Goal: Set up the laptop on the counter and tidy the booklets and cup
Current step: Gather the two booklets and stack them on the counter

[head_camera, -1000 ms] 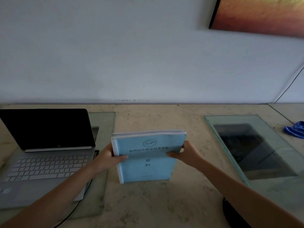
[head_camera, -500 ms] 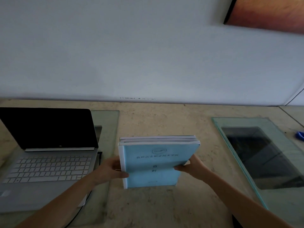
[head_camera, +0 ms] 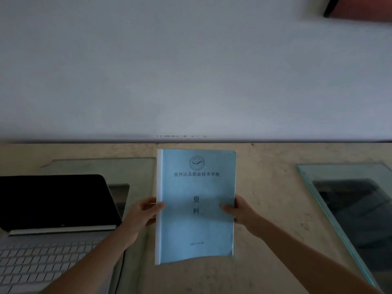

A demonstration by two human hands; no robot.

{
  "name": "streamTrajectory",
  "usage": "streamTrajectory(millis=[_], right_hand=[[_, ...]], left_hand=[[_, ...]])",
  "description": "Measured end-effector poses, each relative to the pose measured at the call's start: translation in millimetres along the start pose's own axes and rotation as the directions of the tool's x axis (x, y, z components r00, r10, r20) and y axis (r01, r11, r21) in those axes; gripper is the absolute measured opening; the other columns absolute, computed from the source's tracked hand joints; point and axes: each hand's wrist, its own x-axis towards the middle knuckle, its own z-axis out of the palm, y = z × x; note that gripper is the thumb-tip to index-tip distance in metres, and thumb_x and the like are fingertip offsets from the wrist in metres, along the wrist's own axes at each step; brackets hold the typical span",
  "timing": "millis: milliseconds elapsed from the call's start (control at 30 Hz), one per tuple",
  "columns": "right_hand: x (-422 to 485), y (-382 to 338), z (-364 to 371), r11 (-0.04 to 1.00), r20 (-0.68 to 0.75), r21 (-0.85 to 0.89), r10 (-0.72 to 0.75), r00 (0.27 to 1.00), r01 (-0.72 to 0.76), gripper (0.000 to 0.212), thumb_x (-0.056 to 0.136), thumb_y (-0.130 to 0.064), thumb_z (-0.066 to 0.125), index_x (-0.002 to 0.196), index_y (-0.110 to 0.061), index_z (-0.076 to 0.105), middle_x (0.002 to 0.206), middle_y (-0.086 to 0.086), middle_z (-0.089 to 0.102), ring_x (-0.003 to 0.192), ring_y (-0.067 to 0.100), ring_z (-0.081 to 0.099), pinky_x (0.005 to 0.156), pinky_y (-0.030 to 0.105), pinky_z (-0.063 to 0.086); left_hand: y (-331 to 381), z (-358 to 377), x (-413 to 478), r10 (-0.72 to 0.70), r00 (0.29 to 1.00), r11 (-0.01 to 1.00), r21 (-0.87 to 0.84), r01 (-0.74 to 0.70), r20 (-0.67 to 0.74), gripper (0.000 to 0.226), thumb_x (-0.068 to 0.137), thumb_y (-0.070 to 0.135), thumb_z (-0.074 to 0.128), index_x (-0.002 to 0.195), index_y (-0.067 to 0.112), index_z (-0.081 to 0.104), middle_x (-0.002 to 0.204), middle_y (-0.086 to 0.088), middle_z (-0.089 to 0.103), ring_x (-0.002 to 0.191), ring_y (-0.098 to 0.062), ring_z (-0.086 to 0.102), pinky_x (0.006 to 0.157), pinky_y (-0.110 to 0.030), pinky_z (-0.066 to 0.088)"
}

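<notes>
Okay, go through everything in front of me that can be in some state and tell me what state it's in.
laptop: lid open, screen dark.
booklets: closed, blue cover facing the camera, held at both side edges.
left hand: grips the booklets' left edge, thumb on the cover.
right hand: grips the booklets' right edge, thumb on the cover.

Dim white wall (head_camera: 191,71) above beige counter (head_camera: 265,187)

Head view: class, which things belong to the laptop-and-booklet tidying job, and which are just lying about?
Job: blue booklet, gripped by left hand and right hand; open laptop; counter.
Lying about: right-side glass panel; wall picture.
</notes>
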Motion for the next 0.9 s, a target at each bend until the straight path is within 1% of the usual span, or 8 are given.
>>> streamTrajectory(millis=[100,200,267,367,533,700,833,900], right_hand=[[41.0,-15.5,-1.2,1.000,-0.046,-0.005,-0.018,0.999,0.018,0.022,0.090,-0.013,0.063,0.111,-0.019,0.061,0.101,-0.003,0.071,0.081,0.008,0.071,0.061,0.025,0.058],[87.9,-28.1,-4.8,0.999,-0.088,-0.018,-0.048,0.995,0.047,0.016,0.090,-0.006,0.060,0.105,-0.012,0.063,0.103,0.008,0.069,0.078,0.012,0.070,0.066,0.028,0.059],[118.0,-33.3,-6.0,0.998,-0.119,-0.044,-0.040,0.992,0.035,0.014,0.090,-0.006,0.059,0.103,-0.008,0.065,0.107,0.015,0.069,0.083,0.020,0.070,0.074,0.038,0.059],[158.0,-37.0,-6.5,0.998,-0.146,-0.064,0.000,0.989,-0.009,0.019,0.090,-0.004,0.058,0.108,0.001,0.064,0.113,0.022,0.066,0.097,0.034,0.065,0.090,0.053,0.052],[197.0,-30.5,-4.5,0.997,-0.144,0.004,0.076,0.987,-0.076,0.025,0.090,-0.009,0.060,0.114,0.001,0.063,0.112,0.019,0.067,0.094,0.033,0.066,0.083,0.045,0.055],[217.2,-20.8,1.2,0.991,-0.140,0.064,0.124,0.982,-0.116,0.020,0.090,-0.016,0.061,0.108,-0.007,0.064,0.099,0.007,0.068,0.073,0.014,0.067,0.056,0.023,0.054],[227.0,-23.8,1.8,0.986,-0.146,0.109,0.139,0.979,-0.124,0.015,0.090,-0.019,0.061,0.101,-0.009,0.064,0.105,0.012,0.070,0.078,0.021,0.069,0.066,0.033,0.057],[230.9,-30.6,1.9,0.961,-0.160,0.224,0.201,0.966,-0.163,0.019,0.092,-0.021,0.058,0.102,-0.006,0.064,0.102,0.014,0.071,0.079,0.026,0.070,0.067,0.037,0.058]], left_hand=[[17.1,0.4,35.1,-0.016,0.998,1.000,-0.019,0.015,-0.064,0.034,0.081,0.024,0.070,0.109,0.007,0.064,0.109,-0.021,0.067,0.100,-0.036,0.065,0.092,-0.044,0.051],[28.7,3.4,73.1,-0.038,0.993,0.998,-0.056,0.032,-0.114,0.031,0.080,0.025,0.070,0.106,0.008,0.067,0.093,-0.011,0.072,0.080,-0.023,0.070,0.077,-0.035,0.056],[34.7,5.7,96.2,-0.062,0.986,0.995,-0.093,0.048,-0.152,0.029,0.082,0.022,0.069,0.105,0.005,0.066,0.083,-0.007,0.071,0.067,-0.017,0.067,0.066,-0.028,0.056],[42.1,6.5,127.4,-0.098,0.977,0.991,-0.104,0.079,-0.188,0.032,0.085,0.020,0.066,0.111,0.002,0.062,0.090,-0.013,0.067,0.074,-0.022,0.063,0.068,-0.030,0.054],[45.4,6.9,166.8,-0.149,0.962,0.985,-0.124,0.123,-0.230,0.037,0.085,0.013,0.065,0.119,0.000,0.058,0.114,-0.020,0.064,0.102,-0.034,0.063,0.093,-0.043,0.050],[44.6,2.0,187.4,-0.187,0.943,0.979,-0.134,0.155,-0.275,0.037,0.085,0.010,0.063,0.122,0.004,0.058,0.116,-0.019,0.064,0.100,-0.033,0.062,0.089,-0.043,0.050],[53.2,1.2,194.0,-0.157,0.951,0.984,-0.122,0.128,-0.267,0.028,0.087,0.007,0.059,0.115,0.004,0.061,0.112,-0.016,0.064,0.097,-0.031,0.063,0.084,-0.041,0.051],[56.7,3.0,195.2,-0.109,0.962,0.993,-0.063,0.096,-0.251,0.025,0.089,0.007,0.056,0.113,0.002,0.060,0.112,-0.017,0.064,0.099,-0.030,0.062,0.085,-0.040,0.050]])
